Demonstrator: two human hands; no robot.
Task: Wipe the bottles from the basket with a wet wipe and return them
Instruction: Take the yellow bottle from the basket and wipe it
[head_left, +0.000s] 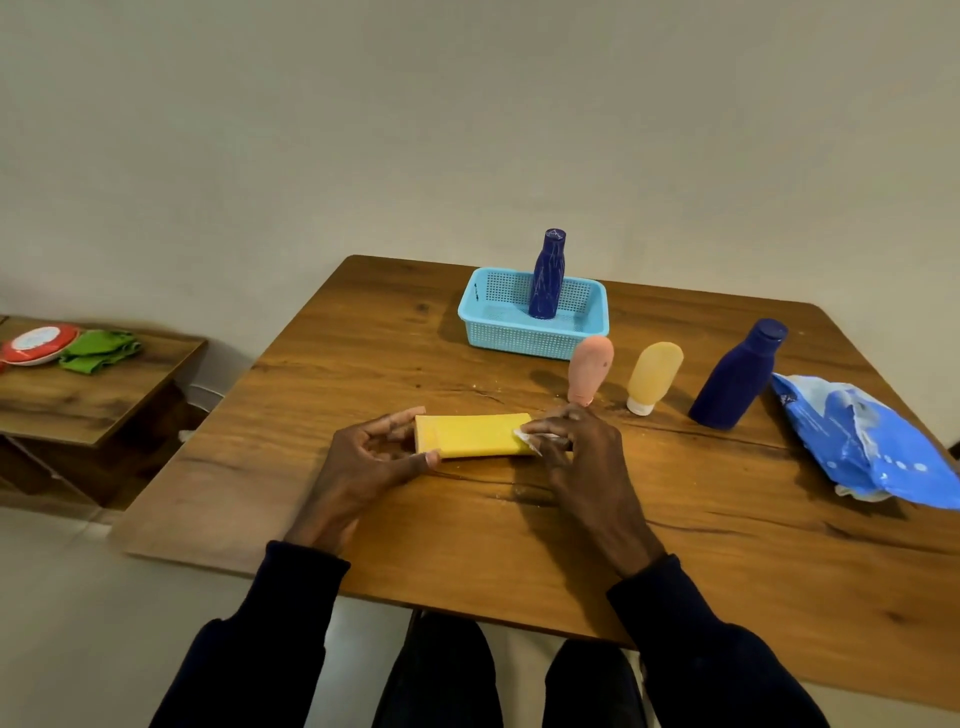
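Your left hand (374, 457) curls thumb and fingers round the left end of the flat yellow bottle (472, 435), steadying it on its side so your right hand (576, 452), pinching the white wet wipe (527, 440), can rub the other end. Just beyond your right hand stand a pink bottle (589, 369), an orange bottle (654, 376) and a navy bottle (737, 379), with the blue wipes pack (857, 441) further right. Farther off on the wooden table (467, 545), the basket (519, 343) holds a slim blue bottle (548, 275) upright, probably already wiped, before a plain wall (467, 130).

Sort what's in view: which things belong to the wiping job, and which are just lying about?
Job: yellow tube, held by left hand; wet wipe in right hand; basket; slim navy bottle inside it; pink tube, orange tube, wide navy bottle; wipes pack.
Lying about: red dish, green cloth, on side table.
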